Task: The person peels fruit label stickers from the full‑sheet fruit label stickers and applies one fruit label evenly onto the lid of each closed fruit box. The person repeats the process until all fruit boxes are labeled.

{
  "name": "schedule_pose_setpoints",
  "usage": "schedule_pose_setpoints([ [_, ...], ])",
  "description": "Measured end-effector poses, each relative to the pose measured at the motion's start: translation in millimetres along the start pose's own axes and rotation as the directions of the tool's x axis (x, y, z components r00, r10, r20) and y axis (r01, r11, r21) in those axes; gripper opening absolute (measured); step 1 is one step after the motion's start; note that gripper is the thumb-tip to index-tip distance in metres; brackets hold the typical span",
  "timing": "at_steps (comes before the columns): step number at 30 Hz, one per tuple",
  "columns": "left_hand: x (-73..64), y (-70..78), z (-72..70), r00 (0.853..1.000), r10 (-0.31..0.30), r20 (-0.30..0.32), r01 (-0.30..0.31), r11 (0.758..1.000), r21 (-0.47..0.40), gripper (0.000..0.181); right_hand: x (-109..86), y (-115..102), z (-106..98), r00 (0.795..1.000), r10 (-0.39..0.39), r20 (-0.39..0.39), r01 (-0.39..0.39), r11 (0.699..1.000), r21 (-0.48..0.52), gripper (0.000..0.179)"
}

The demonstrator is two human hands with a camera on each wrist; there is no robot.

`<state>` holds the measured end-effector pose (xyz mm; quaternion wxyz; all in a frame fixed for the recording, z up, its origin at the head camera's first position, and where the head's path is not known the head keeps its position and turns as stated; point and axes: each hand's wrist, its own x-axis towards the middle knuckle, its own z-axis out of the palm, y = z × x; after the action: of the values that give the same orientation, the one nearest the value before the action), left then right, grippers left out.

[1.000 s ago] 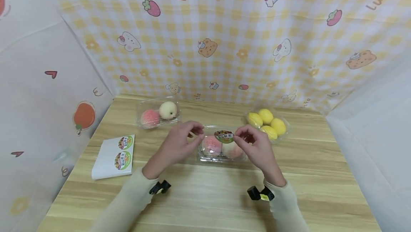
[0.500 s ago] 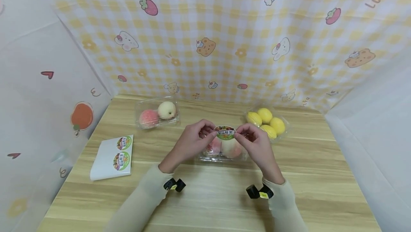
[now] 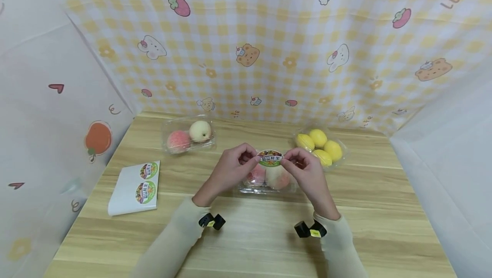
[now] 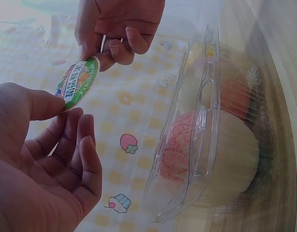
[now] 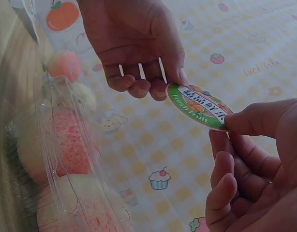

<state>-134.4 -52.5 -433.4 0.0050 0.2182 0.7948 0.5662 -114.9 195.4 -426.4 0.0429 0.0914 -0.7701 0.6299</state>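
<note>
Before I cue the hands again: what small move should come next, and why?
Probably lower the oval fresh-fruit sticker toward the clear clamshell of peaches below it: the left hand and right hand pinch its opposite ends, and the wrist views show it not yet touching that clamshell.

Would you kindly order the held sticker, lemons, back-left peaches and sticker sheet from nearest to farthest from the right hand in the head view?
From the right hand:
1. Held sticker, pinched by it.
2. Lemons, behind it to the right.
3. Back-left peaches, to its left, farther back.
4. Sticker sheet, far left.
</note>
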Motion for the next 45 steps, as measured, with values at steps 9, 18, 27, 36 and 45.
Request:
schedule_pose_setpoints([
  [9, 2.2, -2.6, 5.4, 0.999, -0.048, -0.014, 0.048, 0.999, 0.011, 0.006, 2.2, 6, 2, 1.0, 0.014, -0.021, -0.014, 0.999, -0.047, 0.01],
  [18, 2.6, -2.8, 9.3, 0.995, -0.095, -0.021, 0.097, 0.992, 0.082, 0.008, 5.2, 13, 3, 1.0, -0.005, -0.014, 0.002, 0.973, -0.232, 0.01],
  [27, 4.8, -10.7, 14.3, 0.995, -0.093, -0.022, 0.095, 0.968, 0.232, 0.01, 7.4, 19, 4, 1.0, -0.002, 0.015, 0.007, 0.923, -0.385, 0.011],
  [36, 7.4, -10.1, 19.8, 0.989, -0.144, -0.041, 0.15, 0.933, 0.327, 0.012, 8.7, 22, 6, 0.999, 0.021, 0.042, -0.001, 0.894, -0.448, 0.013],
  [45, 9.3, -11.1, 22.2, 0.985, -0.167, -0.039, 0.17, 0.916, 0.363, 0.017, 9.4, 21, 9, 0.999, 0.03, 0.036, -0.008, 0.868, -0.497, 0.015],
])
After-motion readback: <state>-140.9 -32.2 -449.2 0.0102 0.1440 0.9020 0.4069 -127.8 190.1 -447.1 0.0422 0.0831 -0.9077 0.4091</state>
